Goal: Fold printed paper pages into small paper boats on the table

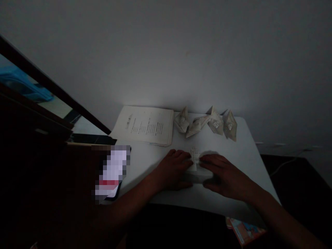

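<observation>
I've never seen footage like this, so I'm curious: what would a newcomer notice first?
Probably the bright, pixelated phone at the left edge of the white table, glowing in a dim scene. Next, the boat-like folded papers along the far side, right of the paper stack; then, nearer, the left hand and right hand on a folded sheet.
</observation>
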### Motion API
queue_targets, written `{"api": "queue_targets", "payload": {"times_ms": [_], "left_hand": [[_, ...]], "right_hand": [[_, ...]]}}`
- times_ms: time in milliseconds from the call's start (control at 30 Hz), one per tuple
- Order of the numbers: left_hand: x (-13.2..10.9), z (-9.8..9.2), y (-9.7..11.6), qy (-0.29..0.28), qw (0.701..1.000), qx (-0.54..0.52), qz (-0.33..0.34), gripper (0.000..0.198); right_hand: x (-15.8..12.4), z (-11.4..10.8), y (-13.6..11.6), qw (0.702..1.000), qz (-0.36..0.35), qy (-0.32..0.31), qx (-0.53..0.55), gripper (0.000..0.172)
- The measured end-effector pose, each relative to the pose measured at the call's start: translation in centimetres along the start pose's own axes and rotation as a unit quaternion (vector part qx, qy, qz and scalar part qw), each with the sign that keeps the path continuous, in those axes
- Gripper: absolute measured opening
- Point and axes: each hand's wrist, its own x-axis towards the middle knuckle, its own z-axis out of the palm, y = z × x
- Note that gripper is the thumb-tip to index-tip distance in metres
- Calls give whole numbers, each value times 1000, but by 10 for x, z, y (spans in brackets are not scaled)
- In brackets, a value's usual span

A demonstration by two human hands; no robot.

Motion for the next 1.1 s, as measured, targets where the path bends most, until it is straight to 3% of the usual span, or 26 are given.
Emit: {"api": "queue_targets", "payload": {"times_ms": [200, 333, 433, 567, 767, 1100], "left_hand": [[-1, -1, 0, 3, 1000, 3, 6, 55], [-1, -1, 3, 6, 1000, 7, -4, 55], [0, -2, 5, 1, 1000, 21, -8, 42], [-1, -2, 3, -7, 999, 37, -2, 29], [-3, 3, 0, -1, 998, 56, 9, 12], [9, 10, 7, -23, 997, 59, -33, 15]], "right_hand": [[0, -2, 0, 1000, -14, 3, 0, 49], [1, -5, -2, 999, -37, 28, 8, 35], [2, -8, -6, 998, -49, 40, 2, 25], [1, -11, -8, 999, -49, 23, -8, 25], [-7, -9, 0, 999, -32, 8, -36, 20], [11, -10, -10, 996, 52, -52, -54, 18]]}}
